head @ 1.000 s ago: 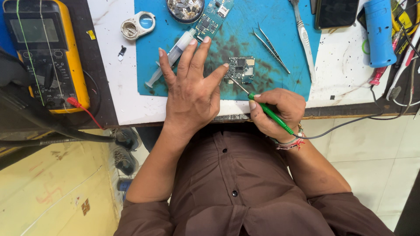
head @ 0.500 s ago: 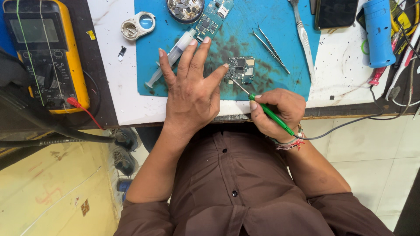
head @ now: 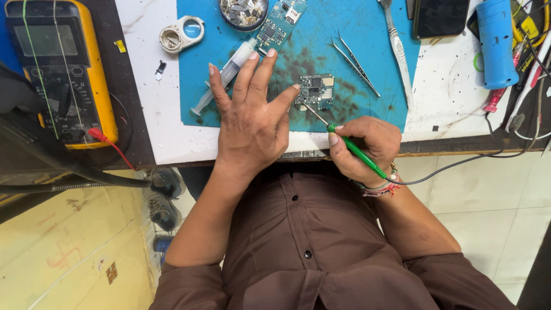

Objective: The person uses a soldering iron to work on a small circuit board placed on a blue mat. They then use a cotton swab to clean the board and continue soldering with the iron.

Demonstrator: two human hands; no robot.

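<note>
Holding a thin green soldering iron (head: 351,146) like a pen, the right hand (head: 364,146) was curled tight around its handle at the near edge of the table (head: 447,92). The metal tip of the iron touched the near left corner of a small square circuit board (head: 317,92). That board lay on a blue work mat (head: 367,63), about in the middle of it.

The left hand (head: 249,117) lay flat on the mat with its fingers spread wide, holding nothing. Its thumb tip pressed against the left edge of the small board. Its fingertips reached toward a clear syringe (head: 227,74) that lay slanted on the mat, partly under the hand.

A long green circuit board (head: 280,23) lay just past the fingers, at the far side of the mat. Beside it sat a round dish (head: 243,11) full of tiny metal parts. 2 thin tweezers (head: 356,60) lay to the right of the small board, and a toothbrush (head: 397,51) lay farther right. A dark phone (head: 441,17) sat at the far right of the mat. A blue tool (head: 496,46) lay on the white table, well to the right.

On the left, a small round magnifier (head: 181,33) sat on the white table. A yellow meter (head: 57,69) with a red plug sat at the far left. The person wore a brown shirt (head: 310,247) and a beaded band on the right wrist.
</note>
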